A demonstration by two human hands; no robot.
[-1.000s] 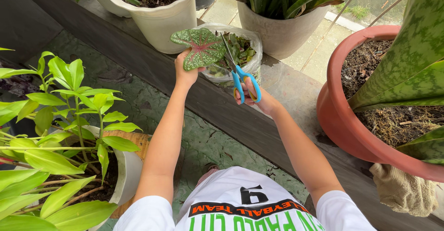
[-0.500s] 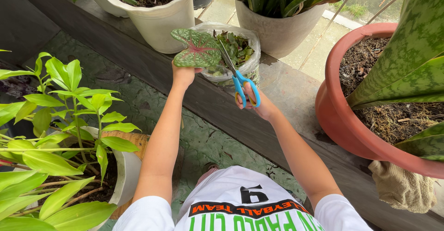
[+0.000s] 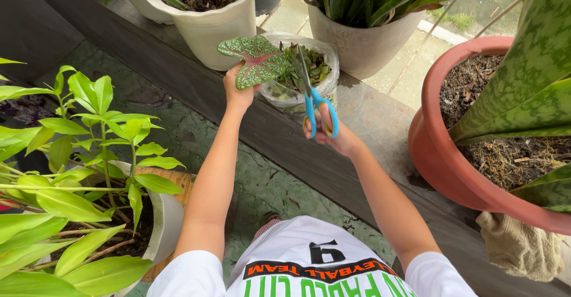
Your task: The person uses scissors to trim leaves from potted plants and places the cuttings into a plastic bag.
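Over a dark ledge lined with pots, the left hand (image 3: 238, 91) pinched a heart-shaped green leaf with a pink centre (image 3: 254, 60), lifting it beside a small plastic-wrapped pot (image 3: 324, 86). The right hand (image 3: 327, 131) gripped blue-handled scissors (image 3: 314, 103), blades pointed into the foliage. The leaf looked thin, limp and easily torn, best held lightly near its stalk

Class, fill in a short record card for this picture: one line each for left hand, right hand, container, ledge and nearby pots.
Left hand: holds a spotted green leaf with pink veins
Right hand: grips blue scissors, blades pointing into the bag
Container: clear plastic bag of small plants
Ledge: dark wooden plank
Nearby pots: white pot, terracotta pot
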